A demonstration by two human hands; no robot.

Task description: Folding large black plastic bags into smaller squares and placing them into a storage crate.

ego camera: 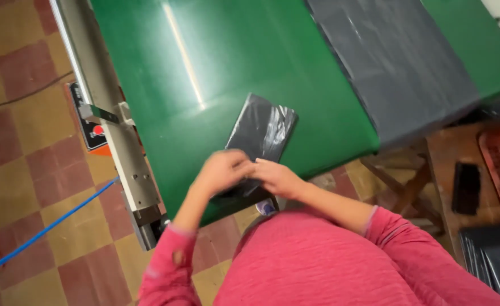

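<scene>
Left hand (222, 170) and right hand (277, 178) both pinch the folded black plastic bag (261, 136) on the green tabletop (204, 68); each grip is clenched on its near edge. A grey sheet (397, 62) lies farther off; what the bag holds is hidden.

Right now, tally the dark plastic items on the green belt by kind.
Folded black bag, under the left hand and right hand: 1
Flat grey plastic sheet: 1
Total: 2
</scene>
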